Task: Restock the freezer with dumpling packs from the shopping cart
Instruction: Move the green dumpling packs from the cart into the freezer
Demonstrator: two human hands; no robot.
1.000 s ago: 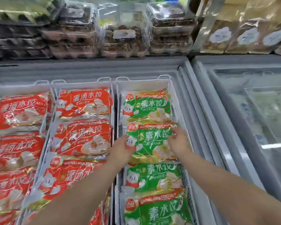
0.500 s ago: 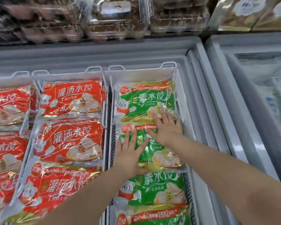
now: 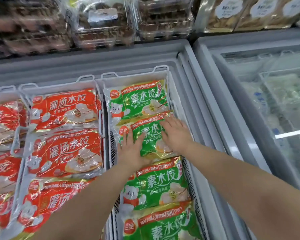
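In white basket [image 3: 132, 81]: green glossy dumpling pack [image 3: 151, 135], flat.

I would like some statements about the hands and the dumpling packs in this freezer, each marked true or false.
1. The left hand and the right hand both lie flat on one green pack. True.
2. The green packs lie in the basket to the left of the red ones. False: the red packs are on the left, and the green packs fill the right basket.
3. The left hand grips a red pack. False: it presses the green pack.
4. Four green packs show in the right basket. True.
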